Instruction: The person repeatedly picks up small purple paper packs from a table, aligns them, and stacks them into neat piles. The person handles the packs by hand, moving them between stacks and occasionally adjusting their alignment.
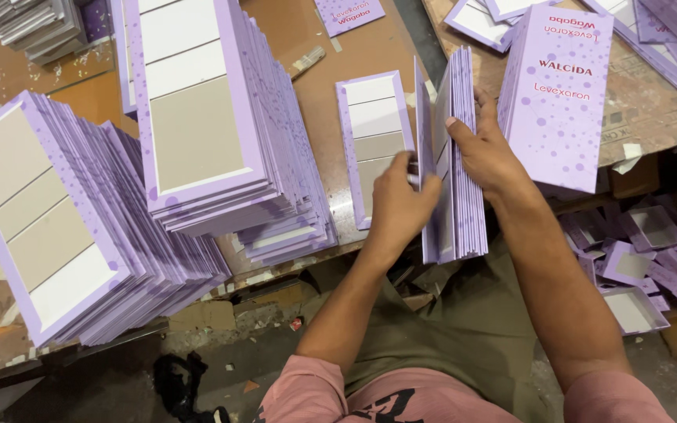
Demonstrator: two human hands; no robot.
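Presently, two tall stacks of lilac panels point(190, 110) fill my left; smaller, the upright bundle of lilac cards point(457, 157) stands on edge at the bench point(315, 47) rim, long axis running away from me. My right hand point(486, 153) clasps its far side, fingers curled over; my left hand point(400, 205), nearer me, pinches one card's edge.
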